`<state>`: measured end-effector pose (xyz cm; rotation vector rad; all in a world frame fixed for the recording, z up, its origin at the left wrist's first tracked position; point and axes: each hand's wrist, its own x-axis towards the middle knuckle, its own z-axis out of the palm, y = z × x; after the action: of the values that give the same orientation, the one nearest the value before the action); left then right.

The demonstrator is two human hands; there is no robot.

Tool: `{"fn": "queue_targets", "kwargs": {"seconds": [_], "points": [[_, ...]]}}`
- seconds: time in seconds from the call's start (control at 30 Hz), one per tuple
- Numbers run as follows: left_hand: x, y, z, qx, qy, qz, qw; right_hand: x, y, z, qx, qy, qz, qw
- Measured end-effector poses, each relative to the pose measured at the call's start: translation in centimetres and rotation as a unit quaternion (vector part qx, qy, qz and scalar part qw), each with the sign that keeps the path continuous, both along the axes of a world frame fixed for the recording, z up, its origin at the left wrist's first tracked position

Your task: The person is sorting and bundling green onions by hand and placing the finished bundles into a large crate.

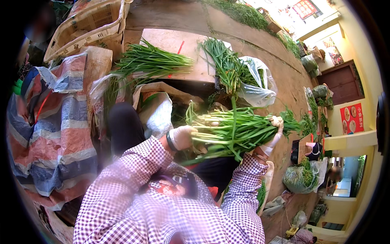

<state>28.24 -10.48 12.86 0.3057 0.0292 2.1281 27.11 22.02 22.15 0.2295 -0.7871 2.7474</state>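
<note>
A thick bundle of long green stalks with pale stem ends (219,125), perhaps garlic chives, lies sideways above my lap. A green strand (234,122) crosses over its middle. My left hand (182,137), in a thin whitish glove with a dark band at the wrist, is closed at the pale stem ends; its fingertips are partly hidden. At the leafy end, my right hand (275,129), gloved too, grips the leaves with its fingers wrapped around them.
Ahead stands a low board (164,35) bearing loose green stalks (155,59) and tied greens (224,67) beside a clear plastic bag (268,82). A striped woven sheet (73,131) and a plastic crate (85,39) are at left. Bagged greens (300,180) stand at right.
</note>
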Motion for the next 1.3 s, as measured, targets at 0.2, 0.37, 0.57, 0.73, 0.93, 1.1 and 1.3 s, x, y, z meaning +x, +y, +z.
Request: {"fn": "queue_targets", "kwargs": {"seconds": [0.2,0.37,0.57,0.73,0.93,1.1,1.3], "points": [[-0.2,-0.2,-0.2,-0.095,0.011,-0.005,0.995,-0.6,-1.7,1.4,-0.031,0.040,0.048,0.998],[0.5,0.2,0.6,-0.180,-0.021,0.025,0.983,-0.6,-1.0,1.4,-0.029,0.056,0.062,0.996],[0.5,0.3,-0.5,-0.259,0.006,0.078,0.963,-0.1,-2.5,3.6,-0.035,0.065,0.053,0.996],[0.1,-1.0,-3.1,-0.232,0.046,0.088,0.968,0.4,-1.3,5.1,-0.047,0.099,0.067,0.992],[-1.3,-1.0,-6.5,-0.429,0.016,0.124,0.895,0.3,-1.9,5.2,0.016,0.067,0.032,0.997],[-1.8,-1.7,-7.0,-0.453,0.002,0.192,0.870,0.6,-2.5,5.0,-0.023,0.078,0.045,0.996],[-1.7,-3.6,-10.8,-0.511,-0.049,0.218,0.830,0.4,-1.6,5.8,-0.023,0.123,0.045,0.991]]}}
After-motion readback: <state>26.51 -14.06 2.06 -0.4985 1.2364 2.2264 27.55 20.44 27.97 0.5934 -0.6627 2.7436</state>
